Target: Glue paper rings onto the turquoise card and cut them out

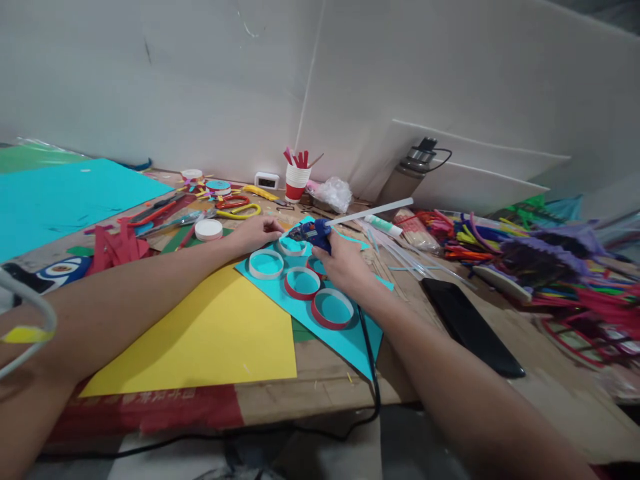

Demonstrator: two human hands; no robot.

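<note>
"What is the right hand (345, 259) doing?"

"It's gripping a blue glue gun (317, 231) over the far part of the small turquoise sheet (306, 311), its fingers wrapping around the handle. A pale glue stick (375, 211) is jutting from the gun's back end, and a black cord (369, 340) is trailing down across the sheet and over its near edge."

"And the left hand (259, 233)?"

"It's reaching in at the sheet's far left side, its fingers curving beside the farthest paper ring (293, 252). I can't tell whether they're pinching it; the gun's nozzle is crowding the same spot."

"Where are the other rings sitting?"

"Four more are standing on the sheet: a white-looking ring (266, 275) near its left edge, a red ring (303, 295) around its middle, a larger red ring (332, 325) nearer the person, and one partly hiding under the right hand."

"What's surrounding the sheet?"

"A yellow sheet (215, 333) is lying to its near left, and a black phone (467, 327) is resting to its right. Beyond it, a paper cup (298, 181) is holding red strips, and a dark bottle (403, 179) is leaning at its far right. A white round lid (209, 230) is lying to its far left."
</note>
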